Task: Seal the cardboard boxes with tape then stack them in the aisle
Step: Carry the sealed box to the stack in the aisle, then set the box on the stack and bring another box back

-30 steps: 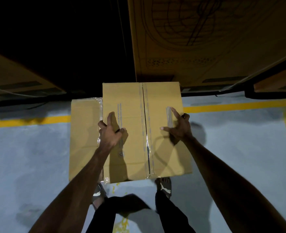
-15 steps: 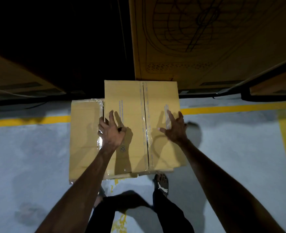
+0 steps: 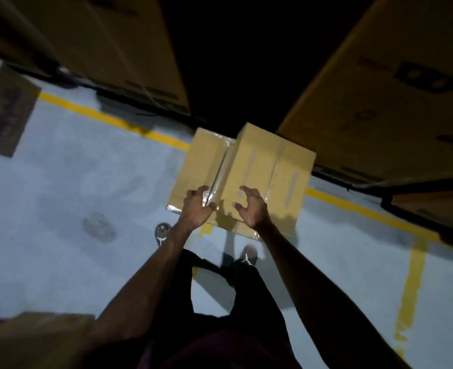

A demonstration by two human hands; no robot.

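Looking leftward first, I see my left hand (image 3: 196, 207) with fingers curled at the near edge of the taped box (image 3: 266, 174), contact unclear in the blur; that box sits atop another box (image 3: 198, 166); my right hand (image 3: 252, 207) hovers spread, empty.

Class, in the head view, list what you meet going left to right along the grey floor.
Dark printed cardboard box → grey smudge on the floor → left hand → right hand → yellow painted floor stripe.

both arms stretched forward, left hand (image 3: 196, 209) and right hand (image 3: 252, 207) loosely curled, holding nothing
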